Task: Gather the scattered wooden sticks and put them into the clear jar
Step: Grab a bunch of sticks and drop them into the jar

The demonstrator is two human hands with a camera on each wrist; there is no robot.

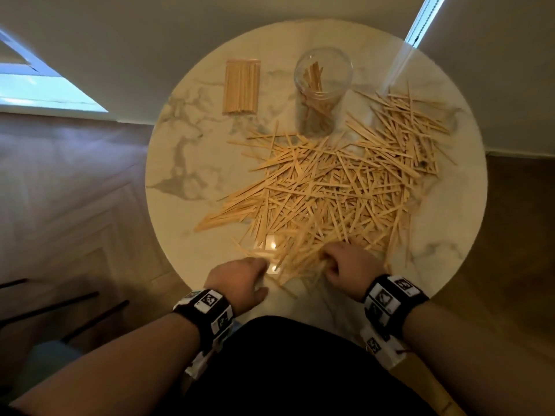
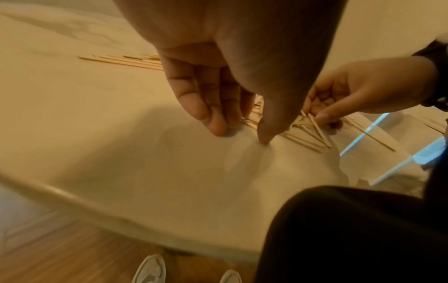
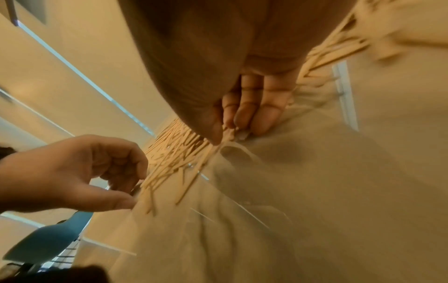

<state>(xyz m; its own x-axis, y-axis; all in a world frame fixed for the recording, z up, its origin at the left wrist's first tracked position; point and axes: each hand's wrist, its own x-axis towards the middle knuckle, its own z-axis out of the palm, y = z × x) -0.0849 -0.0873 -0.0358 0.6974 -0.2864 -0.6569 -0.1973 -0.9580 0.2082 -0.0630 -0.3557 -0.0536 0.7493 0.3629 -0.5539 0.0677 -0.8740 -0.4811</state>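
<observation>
Scattered wooden sticks [image 1: 330,187] cover the middle and right of the round marble table [image 1: 186,163]. The clear jar [image 1: 322,88] stands upright behind them with several sticks inside. My right hand [image 1: 339,262] is at the pile's near edge. In the right wrist view its thumb and fingers [image 3: 232,132] pinch a few sticks [image 3: 184,153] against the table. My left hand [image 1: 249,274] is beside it at the pile's near left edge. Its fingertips [image 2: 218,128] and thumb point down onto the tabletop with nothing between them.
A neat bundle of sticks [image 1: 241,87] lies left of the jar. The table's near rim [image 2: 72,193] is just below my hands, with my dark-clothed lap [image 1: 285,355] under it. A blue chair [image 3: 46,241] stands to the left on the wooden floor.
</observation>
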